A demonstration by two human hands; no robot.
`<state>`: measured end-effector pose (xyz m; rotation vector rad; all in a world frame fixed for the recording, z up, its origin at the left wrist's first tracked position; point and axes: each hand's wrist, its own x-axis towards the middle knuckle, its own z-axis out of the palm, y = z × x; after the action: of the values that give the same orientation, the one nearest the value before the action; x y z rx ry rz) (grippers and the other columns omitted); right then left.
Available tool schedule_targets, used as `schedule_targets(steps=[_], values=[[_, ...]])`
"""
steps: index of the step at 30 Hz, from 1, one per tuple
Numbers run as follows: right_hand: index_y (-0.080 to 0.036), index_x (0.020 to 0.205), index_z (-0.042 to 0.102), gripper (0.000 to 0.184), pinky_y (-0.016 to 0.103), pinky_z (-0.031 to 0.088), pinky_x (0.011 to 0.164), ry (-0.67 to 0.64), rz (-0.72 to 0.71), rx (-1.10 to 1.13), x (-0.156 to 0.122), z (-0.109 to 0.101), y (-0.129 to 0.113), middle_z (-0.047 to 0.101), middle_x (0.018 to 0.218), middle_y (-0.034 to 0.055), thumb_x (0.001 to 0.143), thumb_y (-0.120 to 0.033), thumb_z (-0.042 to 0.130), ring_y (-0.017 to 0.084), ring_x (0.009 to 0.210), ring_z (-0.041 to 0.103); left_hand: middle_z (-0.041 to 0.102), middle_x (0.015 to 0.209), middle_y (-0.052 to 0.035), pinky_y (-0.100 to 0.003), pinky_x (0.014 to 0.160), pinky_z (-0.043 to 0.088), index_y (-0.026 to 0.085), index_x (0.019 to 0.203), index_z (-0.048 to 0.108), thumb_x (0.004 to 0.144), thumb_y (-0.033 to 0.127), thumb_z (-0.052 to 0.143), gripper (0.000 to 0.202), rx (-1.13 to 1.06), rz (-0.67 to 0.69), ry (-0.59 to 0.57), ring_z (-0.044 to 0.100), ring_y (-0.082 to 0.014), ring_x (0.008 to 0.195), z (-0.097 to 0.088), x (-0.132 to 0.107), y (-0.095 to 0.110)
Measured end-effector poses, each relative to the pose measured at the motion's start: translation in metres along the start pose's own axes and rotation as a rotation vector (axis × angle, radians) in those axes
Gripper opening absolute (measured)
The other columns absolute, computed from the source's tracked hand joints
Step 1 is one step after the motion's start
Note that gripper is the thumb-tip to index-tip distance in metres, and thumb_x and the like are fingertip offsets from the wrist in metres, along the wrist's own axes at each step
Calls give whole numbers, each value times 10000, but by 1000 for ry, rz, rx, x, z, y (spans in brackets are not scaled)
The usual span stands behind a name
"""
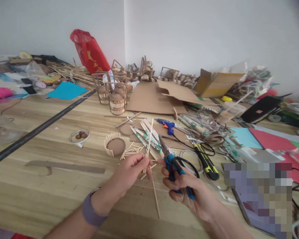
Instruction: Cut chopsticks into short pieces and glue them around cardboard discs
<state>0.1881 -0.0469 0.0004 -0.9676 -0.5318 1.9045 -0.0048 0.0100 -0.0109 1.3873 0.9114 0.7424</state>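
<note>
My left hand (131, 171) is closed in a pinch on a long thin wooden stick (149, 146) that runs from near my wrist up past the fingers. My right hand (186, 191) grips blue-handled pliers (170, 159), their jaws pointing up and left, close beside the stick. Just beyond my left hand lie short cut stick pieces (131, 152) and a small round basket (114, 145) with a cardboard base and a stick rim.
The wooden table (52, 186) carries a blue glue gun (168, 125), a yellow-black utility knife (206, 162), wrapped chopsticks (146, 137), finished stick baskets (116, 99), cardboard sheets (151, 98), a red bag (91, 53), coloured paper and a black strip (40, 129).
</note>
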Motion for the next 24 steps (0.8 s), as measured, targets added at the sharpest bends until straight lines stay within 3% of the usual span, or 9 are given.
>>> schedule_targets(steps=[7, 13, 19, 24], values=[[-211, 987, 709, 446, 269, 412, 576, 45, 2, -259, -4, -5, -13, 609, 853, 21, 553, -123, 666, 154, 719, 521, 692, 600, -29, -250, 581, 376, 181, 802, 584, 826, 590, 562, 410, -123, -51, 47, 562, -155, 607, -2, 1, 2], [-173, 1020, 704, 450, 302, 377, 655, -38, 123, -562, -9, -10, -18, 642, 894, 50, 576, -163, 630, 186, 800, 528, 665, 542, -22, -251, 549, 370, 173, 766, 596, 824, 578, 561, 411, -124, -27, -23, 533, -144, 543, -2, 1, 3], [-179, 922, 695, 318, 314, 352, 701, -13, 72, -684, -13, -9, -21, 641, 904, 44, 617, -199, 608, 195, 830, 510, 674, 564, -21, -258, 571, 377, 166, 841, 609, 836, 559, 549, 398, -87, -73, 87, 577, -162, 593, -8, 0, 4], [-191, 940, 693, 330, 322, 362, 761, -5, 67, -744, -12, -8, -21, 630, 891, 28, 618, -203, 618, 204, 862, 513, 678, 576, -28, -258, 561, 353, 164, 809, 615, 857, 543, 521, 393, -35, -53, -82, 541, -148, 558, -5, -4, 8]])
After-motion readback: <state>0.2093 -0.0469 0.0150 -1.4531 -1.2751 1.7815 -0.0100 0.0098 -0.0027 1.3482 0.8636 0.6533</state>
